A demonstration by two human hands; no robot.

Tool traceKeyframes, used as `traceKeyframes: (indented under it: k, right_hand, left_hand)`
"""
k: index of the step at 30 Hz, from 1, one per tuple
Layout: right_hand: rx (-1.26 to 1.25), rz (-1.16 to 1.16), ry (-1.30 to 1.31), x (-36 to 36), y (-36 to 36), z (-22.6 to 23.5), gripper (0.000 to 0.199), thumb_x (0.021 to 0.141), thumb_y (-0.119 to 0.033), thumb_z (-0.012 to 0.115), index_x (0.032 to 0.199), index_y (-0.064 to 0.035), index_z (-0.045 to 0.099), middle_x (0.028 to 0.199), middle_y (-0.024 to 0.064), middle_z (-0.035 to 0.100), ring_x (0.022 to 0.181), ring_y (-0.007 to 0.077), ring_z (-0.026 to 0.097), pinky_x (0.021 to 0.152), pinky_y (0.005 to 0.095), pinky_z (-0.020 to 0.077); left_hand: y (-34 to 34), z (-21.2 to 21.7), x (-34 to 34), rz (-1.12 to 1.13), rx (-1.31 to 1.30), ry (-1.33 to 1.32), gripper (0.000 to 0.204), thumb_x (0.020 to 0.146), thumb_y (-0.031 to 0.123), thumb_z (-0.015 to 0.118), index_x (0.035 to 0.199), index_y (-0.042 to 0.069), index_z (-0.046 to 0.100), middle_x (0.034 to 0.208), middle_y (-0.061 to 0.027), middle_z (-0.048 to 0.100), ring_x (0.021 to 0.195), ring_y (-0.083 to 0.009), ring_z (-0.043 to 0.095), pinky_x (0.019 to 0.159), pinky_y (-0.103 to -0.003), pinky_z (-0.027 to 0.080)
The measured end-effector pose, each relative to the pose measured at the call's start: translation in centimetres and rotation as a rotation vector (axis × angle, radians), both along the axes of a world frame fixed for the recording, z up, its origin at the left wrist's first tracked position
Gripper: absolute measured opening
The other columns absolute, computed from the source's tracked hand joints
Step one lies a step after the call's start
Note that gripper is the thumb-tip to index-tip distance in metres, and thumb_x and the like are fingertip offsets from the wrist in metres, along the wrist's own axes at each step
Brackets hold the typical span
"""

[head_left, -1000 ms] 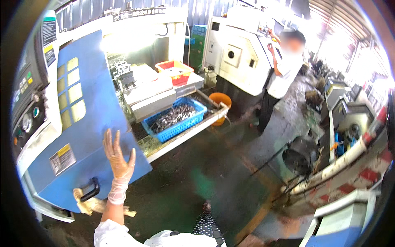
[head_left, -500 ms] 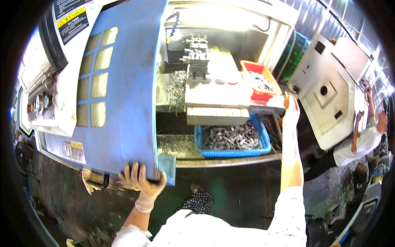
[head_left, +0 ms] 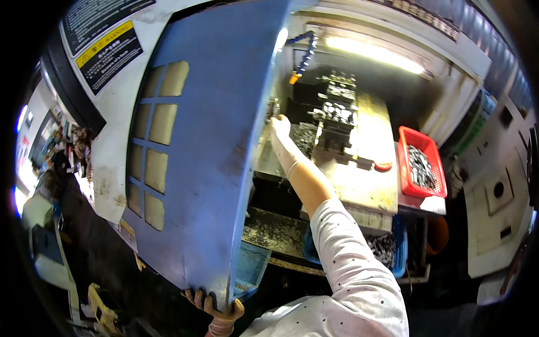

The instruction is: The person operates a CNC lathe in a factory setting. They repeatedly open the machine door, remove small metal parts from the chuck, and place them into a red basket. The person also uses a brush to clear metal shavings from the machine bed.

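Observation:
My left hand [head_left: 216, 306], in a pale glove, is closed round the bottom corner of the blue machine door [head_left: 210, 146], its fingers lying on the front face. My right arm reaches across into the machine. My right hand [head_left: 282, 130] is by the inner edge of the door, with curled fingers; what they hold, if anything, is hidden. To its right, small metal pieces sit in a row of clamps [head_left: 338, 112] on the machine table [head_left: 365, 185]. Metal shavings [head_left: 305, 137] lie beside the clamps.
A red basket [head_left: 405, 163] of small metal parts stands right of the machine table. Below, my arm partly hides a blue basket [head_left: 400, 253] of parts. A blue coolant hose [head_left: 309, 53] with an orange nozzle hangs inside. A white machine [head_left: 499, 224] stands at far right.
My right hand has swung from beside the red basket leftward to the inside of the door. The view has turned left. My left hand stays on the door's bottom corner.

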State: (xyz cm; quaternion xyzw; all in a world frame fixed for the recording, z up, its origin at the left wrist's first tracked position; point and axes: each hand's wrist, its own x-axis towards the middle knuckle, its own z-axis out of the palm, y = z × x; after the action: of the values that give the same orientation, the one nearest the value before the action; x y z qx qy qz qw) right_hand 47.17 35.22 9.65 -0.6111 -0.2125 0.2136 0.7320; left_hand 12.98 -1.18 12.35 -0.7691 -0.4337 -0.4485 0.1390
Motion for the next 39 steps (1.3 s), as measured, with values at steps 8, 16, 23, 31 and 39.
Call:
traceKeyframes:
  k: [8,16,23,31,39]
  right_hand:
    - [0.147,-0.220,0.187,-0.6,2.3,0.4,0.041,0.067,0.002,0.047,0.107,0.0027,0.045,0.098,0.0144,0.053,0.086,0.0196,0.052,0.078,0.0253,0.0387]
    - [0.149,0.050,0.221,-0.5,1.1,2.1,0.034,0.072,0.007,0.040,0.105,0.0038,0.049,0.095,0.0141,0.056,0.091,0.0213,0.053,0.082,0.0275,0.0392]
    - [0.343,-0.257,0.506,0.5,2.9,-0.4,0.041,0.075,0.003,0.039,0.116,-0.0036,0.038,0.094,0.0095,0.052,0.075,0.0169,0.050,0.070,0.0264,0.0406]
    - [0.258,0.268,-0.353,3.8,-21.5,2.7,0.035,0.079,-0.002,0.046,0.114,-0.0067,0.043,0.080,0.0031,0.052,0.064,0.0079,0.047,0.055,0.0202,0.0399]
    - [-0.567,-0.228,-1.263,28.4,-46.4,1.0,0.034,0.072,-0.008,0.052,0.106,-0.0038,0.051,0.101,0.0155,0.052,0.096,0.0298,0.048,0.081,0.0353,0.0382]
  left_hand:
    - [-0.3,-0.6,0.4,0.077,0.018,-0.052,0.058,0.072,0.043,0.039,0.118,0.010,0.024,0.118,-0.0131,0.029,0.116,-0.0381,0.020,0.096,-0.056,0.012]
    - [-0.9,-1.4,-0.2,0.147,0.025,0.019,0.060,0.074,0.044,0.037,0.119,0.007,0.023,0.119,-0.0152,0.027,0.118,-0.0376,0.018,0.095,-0.056,0.013]
    - [0.1,0.3,1.4,0.080,0.070,0.013,0.057,0.079,0.037,0.032,0.123,0.002,0.020,0.122,-0.0164,0.024,0.115,-0.0416,0.022,0.093,-0.058,0.017]
    - [-0.3,-0.1,0.5,0.110,0.077,0.052,0.057,0.081,0.035,0.032,0.126,0.003,0.017,0.128,-0.0215,0.019,0.118,-0.0407,0.019,0.093,-0.054,0.019]
    - [-0.6,1.4,2.7,0.079,0.006,-0.089,0.054,0.083,0.021,0.038,0.128,0.002,0.015,0.131,-0.0197,0.015,0.120,-0.0357,0.018,0.096,-0.050,0.020]
